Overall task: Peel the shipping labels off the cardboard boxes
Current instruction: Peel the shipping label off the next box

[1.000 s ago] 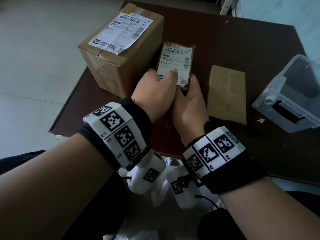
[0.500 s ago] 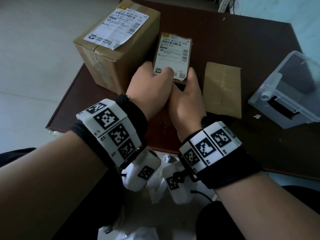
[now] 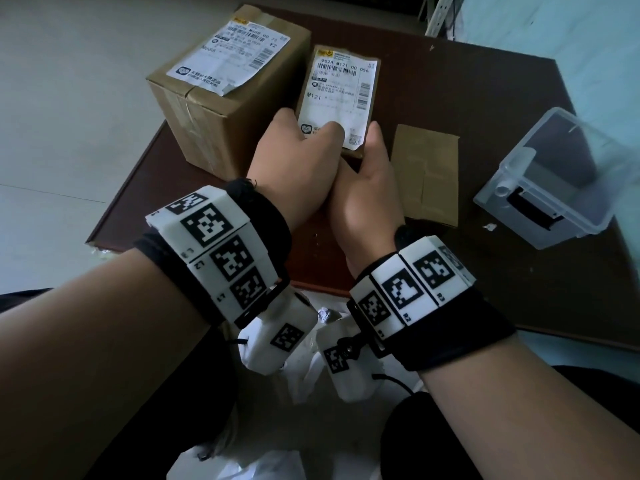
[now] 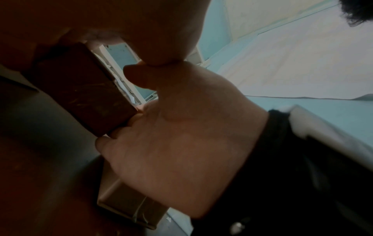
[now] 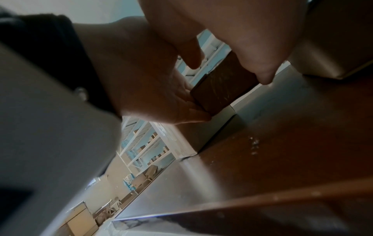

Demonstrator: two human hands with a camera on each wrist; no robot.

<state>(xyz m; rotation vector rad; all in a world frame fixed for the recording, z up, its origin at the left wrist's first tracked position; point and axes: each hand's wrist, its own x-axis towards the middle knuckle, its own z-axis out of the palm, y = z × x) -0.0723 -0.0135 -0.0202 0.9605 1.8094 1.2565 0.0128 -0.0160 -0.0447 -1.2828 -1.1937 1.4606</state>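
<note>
A small cardboard box (image 3: 360, 152) with a white shipping label (image 3: 341, 95) is held between both hands at the table's middle. My left hand (image 3: 304, 128) grips its near left corner, with the thumb lying on the label's near edge. My right hand (image 3: 372, 143) grips the near right side, thumb along the box's edge. In the wrist views the box's brown end face (image 4: 80, 89) (image 5: 222, 84) sits between the two hands, and its near end looks raised off the table. A large cardboard box (image 3: 221, 133) stands to the left, with its own label (image 3: 235, 57) on top.
A flat cardboard box (image 3: 427, 174) with no label lies just right of my right hand. A clear plastic bin (image 3: 554, 188) sits at the right of the dark brown table (image 3: 519, 98). White crumpled paper (image 3: 263, 462) lies below the table's near edge.
Both hands keep their hold on the small box. The left thumb has slid a little toward the label's near left corner, and the box has come slightly nearer.
</note>
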